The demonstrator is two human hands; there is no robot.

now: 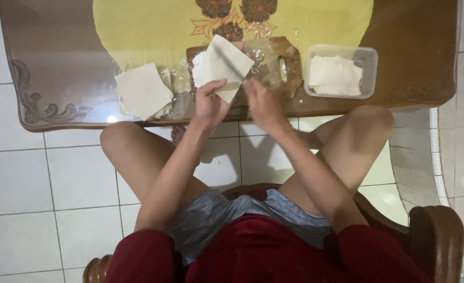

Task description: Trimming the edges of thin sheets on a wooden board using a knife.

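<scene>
Hands working a square dough sheet over the cutting board.

L hand is gripping the pale dough sheet by its lower corner, holding it tilted above the wooden cutting board w/ flour on it. R hand is hovering just beside the sheet's edge, blurred; can't tell if fingers are closed. A second sheet is lying to the left on the glass-topped table; a clear plastic tub w/ more sheets is sitting at right.
</scene>
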